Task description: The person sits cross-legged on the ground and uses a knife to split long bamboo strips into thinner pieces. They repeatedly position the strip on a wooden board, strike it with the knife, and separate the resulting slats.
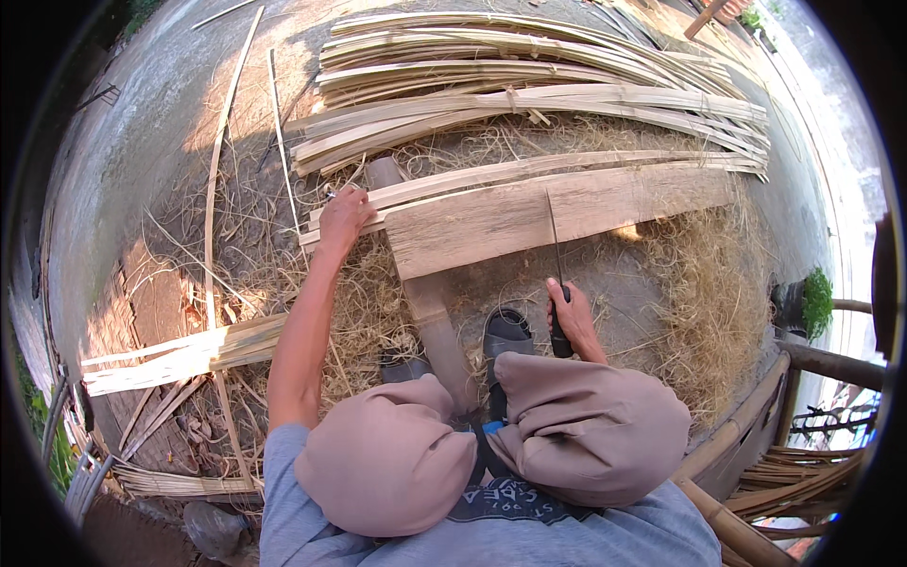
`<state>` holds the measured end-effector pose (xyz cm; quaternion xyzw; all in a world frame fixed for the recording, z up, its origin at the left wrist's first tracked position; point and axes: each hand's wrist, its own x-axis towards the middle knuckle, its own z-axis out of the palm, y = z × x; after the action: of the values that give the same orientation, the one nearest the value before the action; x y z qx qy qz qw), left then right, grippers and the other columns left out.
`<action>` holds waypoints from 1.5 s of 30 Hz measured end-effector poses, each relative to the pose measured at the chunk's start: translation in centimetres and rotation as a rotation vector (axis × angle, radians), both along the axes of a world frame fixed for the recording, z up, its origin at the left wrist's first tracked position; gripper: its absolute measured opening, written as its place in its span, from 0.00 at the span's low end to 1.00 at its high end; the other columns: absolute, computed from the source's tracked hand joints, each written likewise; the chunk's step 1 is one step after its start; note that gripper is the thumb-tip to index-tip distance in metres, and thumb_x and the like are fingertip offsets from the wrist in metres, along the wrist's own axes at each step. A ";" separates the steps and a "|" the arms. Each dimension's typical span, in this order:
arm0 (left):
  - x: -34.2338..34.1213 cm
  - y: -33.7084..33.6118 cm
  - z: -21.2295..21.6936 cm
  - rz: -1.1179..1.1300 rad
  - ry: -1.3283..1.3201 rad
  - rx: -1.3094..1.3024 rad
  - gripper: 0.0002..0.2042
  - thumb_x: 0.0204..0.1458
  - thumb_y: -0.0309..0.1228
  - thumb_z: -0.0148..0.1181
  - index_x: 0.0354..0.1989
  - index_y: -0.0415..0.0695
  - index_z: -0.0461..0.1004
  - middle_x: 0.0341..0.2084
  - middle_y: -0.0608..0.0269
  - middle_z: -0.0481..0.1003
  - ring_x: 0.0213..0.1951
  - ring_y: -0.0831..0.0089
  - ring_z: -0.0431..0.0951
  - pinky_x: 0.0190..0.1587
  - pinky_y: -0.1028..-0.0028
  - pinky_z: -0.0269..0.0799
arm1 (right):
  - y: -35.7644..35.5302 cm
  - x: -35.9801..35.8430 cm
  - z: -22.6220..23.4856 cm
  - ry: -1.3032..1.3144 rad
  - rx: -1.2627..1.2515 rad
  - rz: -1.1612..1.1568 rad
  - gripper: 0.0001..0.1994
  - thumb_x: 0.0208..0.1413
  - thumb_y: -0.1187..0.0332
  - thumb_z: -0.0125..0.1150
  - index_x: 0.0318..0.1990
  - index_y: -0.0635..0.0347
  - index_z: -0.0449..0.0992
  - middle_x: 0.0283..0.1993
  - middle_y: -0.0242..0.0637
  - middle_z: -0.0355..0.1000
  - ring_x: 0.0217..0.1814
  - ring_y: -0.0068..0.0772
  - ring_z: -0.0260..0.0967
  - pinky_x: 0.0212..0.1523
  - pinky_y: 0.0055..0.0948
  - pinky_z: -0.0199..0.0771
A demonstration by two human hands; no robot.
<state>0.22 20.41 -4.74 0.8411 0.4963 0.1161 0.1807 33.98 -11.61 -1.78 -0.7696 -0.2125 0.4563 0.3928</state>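
Note:
My right hand [577, 319] is closed round the black handle of a knife [562, 326]. Its long thin blade points away from me and overlaps the middle of a wide wooden plank [463, 232]. Along the plank's far side lie long pale bamboo strips [491, 176]. Near their left end my left hand [346, 217] has its fingers curled on the strips, though the fingertips are partly hidden. The plank's left end rests over a narrower wooden beam [435, 326] that runs back between my feet.
Bundles of split bamboo [529, 104] lie beyond the plank. Another bundle [189, 357] is on the left, near a long single strip [220, 151]. Curly shavings [704, 293] cover the ground on both sides. Bamboo poles [737, 420] and a potted plant [816, 304] stand at right.

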 end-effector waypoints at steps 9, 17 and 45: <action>-1.5 2.8 0.4 -0.004 -0.130 -0.054 0.19 0.58 0.48 0.68 0.40 0.43 0.79 0.33 0.45 0.80 0.41 0.46 0.81 0.44 0.53 0.73 | -0.6 -1.6 -2.3 -0.026 0.009 -0.012 0.24 0.66 0.48 0.62 0.38 0.66 0.73 0.23 0.33 0.72 0.21 0.22 0.69 0.23 0.28 0.70; -0.9 2.7 4.7 -0.012 -0.201 -0.068 0.23 0.57 0.50 0.69 0.37 0.38 0.79 0.30 0.50 0.79 0.33 0.56 0.78 0.41 0.60 0.72 | -0.7 -1.6 -2.2 -0.011 0.055 -0.068 0.23 0.64 0.49 0.66 0.36 0.64 0.74 0.24 0.32 0.73 0.21 0.21 0.71 0.23 0.27 0.71; -3.0 -11.1 4.1 0.138 -0.252 -0.118 0.24 0.60 0.51 0.68 0.25 0.40 0.76 0.17 0.71 0.66 0.23 0.83 0.61 0.27 0.75 0.55 | -3.2 0.3 -1.3 0.065 0.457 -0.536 0.26 0.73 0.42 0.46 0.38 0.59 0.72 0.25 0.32 0.69 0.22 0.23 0.69 0.24 0.25 0.71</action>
<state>-2.77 9.32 -0.65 0.7716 0.5324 0.2035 0.2825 34.32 -14.84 -3.05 -0.6754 -0.0868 0.3018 0.6672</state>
